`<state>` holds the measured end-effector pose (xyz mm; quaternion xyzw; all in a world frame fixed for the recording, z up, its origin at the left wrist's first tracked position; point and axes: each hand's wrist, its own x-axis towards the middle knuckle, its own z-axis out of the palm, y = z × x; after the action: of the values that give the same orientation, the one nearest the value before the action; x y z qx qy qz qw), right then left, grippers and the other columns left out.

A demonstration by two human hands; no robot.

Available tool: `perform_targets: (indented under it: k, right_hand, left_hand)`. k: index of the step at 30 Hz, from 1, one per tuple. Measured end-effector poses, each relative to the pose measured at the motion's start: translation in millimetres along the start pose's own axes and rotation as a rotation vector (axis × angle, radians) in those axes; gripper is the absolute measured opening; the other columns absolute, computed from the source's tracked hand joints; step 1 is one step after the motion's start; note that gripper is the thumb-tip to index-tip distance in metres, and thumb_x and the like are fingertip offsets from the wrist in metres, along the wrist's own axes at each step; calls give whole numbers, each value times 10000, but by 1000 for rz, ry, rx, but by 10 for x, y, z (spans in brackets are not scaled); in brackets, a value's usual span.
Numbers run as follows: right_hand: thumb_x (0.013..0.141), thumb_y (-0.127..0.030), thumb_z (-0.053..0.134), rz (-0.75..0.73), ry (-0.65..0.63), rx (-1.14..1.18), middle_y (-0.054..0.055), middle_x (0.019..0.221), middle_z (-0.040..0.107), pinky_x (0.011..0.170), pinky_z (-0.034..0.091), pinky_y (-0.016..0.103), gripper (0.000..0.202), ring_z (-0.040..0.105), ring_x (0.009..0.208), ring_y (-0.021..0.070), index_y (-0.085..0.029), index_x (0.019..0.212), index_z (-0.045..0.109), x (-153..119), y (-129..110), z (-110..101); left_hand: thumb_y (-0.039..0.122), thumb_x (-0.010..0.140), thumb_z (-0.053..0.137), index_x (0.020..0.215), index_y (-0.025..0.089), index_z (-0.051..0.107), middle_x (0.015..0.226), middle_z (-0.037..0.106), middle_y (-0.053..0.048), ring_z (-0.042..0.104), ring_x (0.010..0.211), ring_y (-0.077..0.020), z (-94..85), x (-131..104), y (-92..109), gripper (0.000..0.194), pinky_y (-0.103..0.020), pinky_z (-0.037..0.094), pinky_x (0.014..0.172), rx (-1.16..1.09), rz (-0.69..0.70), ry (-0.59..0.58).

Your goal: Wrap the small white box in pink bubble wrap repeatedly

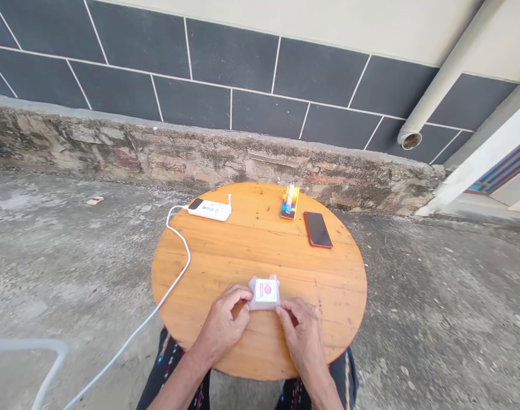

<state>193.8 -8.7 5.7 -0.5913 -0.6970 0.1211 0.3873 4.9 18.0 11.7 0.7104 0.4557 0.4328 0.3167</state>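
A small white box with a red print on its top face sits near the front middle of the round table. Around it is a thin, whitish see-through wrapping, gathered at the back corners. My left hand is at the box's left side, thumb and forefinger closed on the wrapping's left edge. At the front right corner, my right hand pinches the wrapping in the same way. The fingertips hide the small bits of wrapping between them.
On the round wooden table are a white device with a white cable running off the left edge, a tape dispenser and a red-edged phone. A tiled wall rises behind.
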Motion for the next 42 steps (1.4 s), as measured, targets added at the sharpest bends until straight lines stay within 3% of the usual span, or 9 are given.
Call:
perform_targets:
  k: [11,16,33,42]
  right_hand:
    - [898,-279,505,-2,40,-11,37,784,668,714,416,328,179,607,721,198,-205,813,643,-14,0,1]
    - [897,-278,506,6,9,-13,23,767,650,711,386,330,174,585,715,192,-207,794,628,-15,-19,-13]
    - [869,-240,511,-38,3,-35,2,697,624,687,353,312,176,562,674,177,-202,705,564,-20,-20,-17]
    - [880,-288,512,15,3,36,15,728,621,700,367,317,165,555,687,180,-199,761,584,-42,-18,-20]
  left_hand:
    - [111,797,470,841,207,592,922,625,-47,578,907,-197,9,-10,-22,161,-318,460,813,-5,11,-68]
    - [119,807,465,767,205,547,838,605,-29,570,838,-187,22,-14,20,126,-303,450,759,42,-4,-25]
    - [169,838,438,818,212,530,786,612,-21,596,764,-184,125,-23,-41,103,-281,446,682,251,-2,53]
    - [159,806,465,799,202,530,769,610,-11,587,732,-168,121,-29,-31,78,-270,452,652,181,-51,68]
